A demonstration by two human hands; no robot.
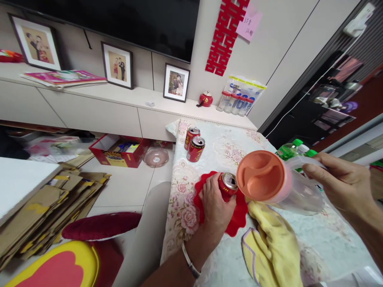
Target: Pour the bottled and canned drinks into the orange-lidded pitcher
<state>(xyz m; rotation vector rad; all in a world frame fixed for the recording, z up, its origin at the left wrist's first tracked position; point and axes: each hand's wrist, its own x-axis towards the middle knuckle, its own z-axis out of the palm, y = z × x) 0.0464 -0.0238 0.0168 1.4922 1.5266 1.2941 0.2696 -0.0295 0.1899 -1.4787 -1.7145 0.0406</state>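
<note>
My left hand is wrapped round a red can that stands on a red scalloped mat. The can's top is open. In my right hand is the handle of a clear plastic pitcher, tilted so that its orange lid faces the can. The lid's edge is beside the can's rim; whether they touch I cannot tell. No liquid stream is visible. A yellow cloth lies crumpled just below the pitcher.
Two more open red cans, one nearer and one behind, stand at the flowered table's far left. Green-capped bottles are behind the pitcher. Clear plastic shows at the bottom right. A cabinet borders the table's far end.
</note>
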